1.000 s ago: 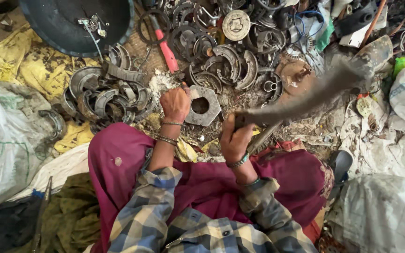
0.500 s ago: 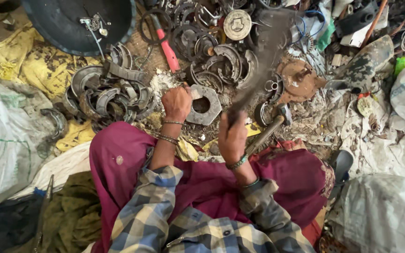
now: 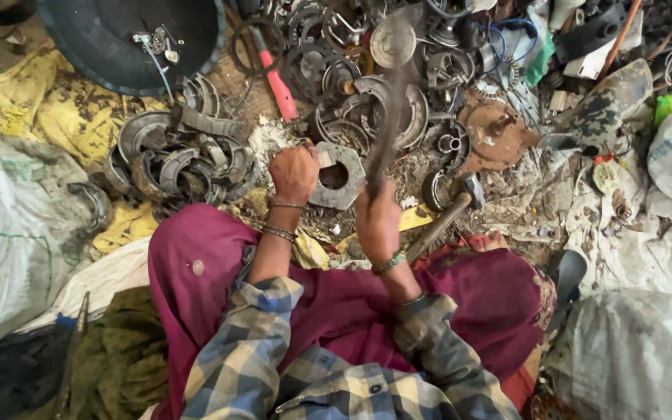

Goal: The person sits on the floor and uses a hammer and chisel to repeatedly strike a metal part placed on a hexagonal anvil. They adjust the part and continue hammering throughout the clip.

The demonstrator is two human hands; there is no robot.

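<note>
Your left hand (image 3: pixel 293 173) grips the edge of a holed metal plate (image 3: pixel 337 176) on the floor; your right hand (image 3: pixel 377 222), just right of it, clenches a blurred hammer (image 3: pixel 389 117) raised above.

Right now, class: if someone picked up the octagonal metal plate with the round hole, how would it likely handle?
The metal plate looks thick and solid, so probably heavy and stiff. Its flat sides suggest it won't roll. The left hand grips its edge; the dull, rusty surface seems unlikely to slip.
</note>
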